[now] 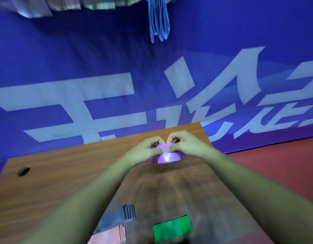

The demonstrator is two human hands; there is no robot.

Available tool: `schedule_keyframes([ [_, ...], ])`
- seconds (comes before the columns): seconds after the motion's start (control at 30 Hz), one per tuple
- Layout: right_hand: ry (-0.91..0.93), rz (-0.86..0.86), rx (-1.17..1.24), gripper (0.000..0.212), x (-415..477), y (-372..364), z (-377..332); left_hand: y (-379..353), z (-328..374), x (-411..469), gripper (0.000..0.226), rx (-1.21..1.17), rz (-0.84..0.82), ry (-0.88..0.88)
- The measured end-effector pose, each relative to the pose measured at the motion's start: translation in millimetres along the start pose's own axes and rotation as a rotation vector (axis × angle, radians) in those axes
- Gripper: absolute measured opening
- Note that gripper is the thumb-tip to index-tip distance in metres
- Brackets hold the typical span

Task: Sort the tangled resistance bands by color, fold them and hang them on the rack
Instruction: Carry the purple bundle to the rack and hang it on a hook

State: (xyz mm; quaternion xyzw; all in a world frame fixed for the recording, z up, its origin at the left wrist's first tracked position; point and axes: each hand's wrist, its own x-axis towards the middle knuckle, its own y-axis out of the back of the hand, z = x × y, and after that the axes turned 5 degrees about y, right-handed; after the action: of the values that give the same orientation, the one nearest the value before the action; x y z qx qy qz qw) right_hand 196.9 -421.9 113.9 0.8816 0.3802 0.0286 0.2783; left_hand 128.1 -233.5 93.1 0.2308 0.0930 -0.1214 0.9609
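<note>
From the head camera I see my left hand [145, 150] and right hand [185, 145] close together above the far half of the desk [64, 182]. Both have curled fingers pinching a purple band [167, 156]. Green [171, 228], grey [115, 219] and pink [108, 235] bands lie nearer me. Blue bands [159, 20] hang overhead.

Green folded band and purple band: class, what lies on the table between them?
Only bare wooden table, seen in the head view, between the green folded band and the purple band that the left hand and right hand pinch.
</note>
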Motion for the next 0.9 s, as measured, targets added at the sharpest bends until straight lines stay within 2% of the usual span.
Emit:
schedule_keyframes([
  [0.07, 0.001, 0.026, 0.060, 0.015, 2.5, 12.0, -33.0, 22.2, 22.8, -10.1, 0.007, -0.025, 0.033, -0.032],
  [0.17, 0.022, 0.078, 0.225, 0.013, 3.5, 26.5, -77.8, 52.2, 51.1, -26.2, 0.030, -0.101, 0.039, -0.089],
  [0.3, 0.072, 0.130, 0.591, 0.030, 7.5, 35.1, -122.8, 85.5, 79.2, -47.8, 0.066, 0.060, 0.141, -0.183],
  [0.37, 0.061, 0.116, 0.735, 0.034, 9.9, 33.6, -141.0, 100.8, 90.9, -57.3, 0.062, 0.077, 0.187, -0.247],
  [0.43, 0.054, 0.094, 0.786, 0.030, 11.5, 30.9, -158.6, 115.5, 101.5, -67.9, 0.050, 0.043, 0.225, -0.288],
  [0.53, 0.112, 0.066, 0.647, 0.011, 16.1, 27.2, -179.7, 136.5, 114.8, -84.4, 0.041, -0.067, 0.250, -0.286],
  [0.6, 0.157, 0.068, 0.506, 0.008, 19.0, 23.6, -193.4, 150.8, 120.0, -94.5, 0.037, -0.085, 0.279, -0.275],
  [0.73, 0.317, 0.082, 0.328, 0.029, 20.9, 12.0, -228.0, 182.1, 124.6, -115.8, 0.032, -0.064, 0.363, -0.272],
  [0.83, 0.463, 0.092, -0.006, 0.050, 21.5, -1.3, -256.5, 204.9, 126.9, -133.9, 0.041, -0.045, 0.390, -0.278],
  [0.9, 0.542, 0.129, -0.155, 0.048, 25.2, -10.6, -273.2, 219.6, 129.1, -145.7, 0.040, -0.013, 0.397, -0.286],
])
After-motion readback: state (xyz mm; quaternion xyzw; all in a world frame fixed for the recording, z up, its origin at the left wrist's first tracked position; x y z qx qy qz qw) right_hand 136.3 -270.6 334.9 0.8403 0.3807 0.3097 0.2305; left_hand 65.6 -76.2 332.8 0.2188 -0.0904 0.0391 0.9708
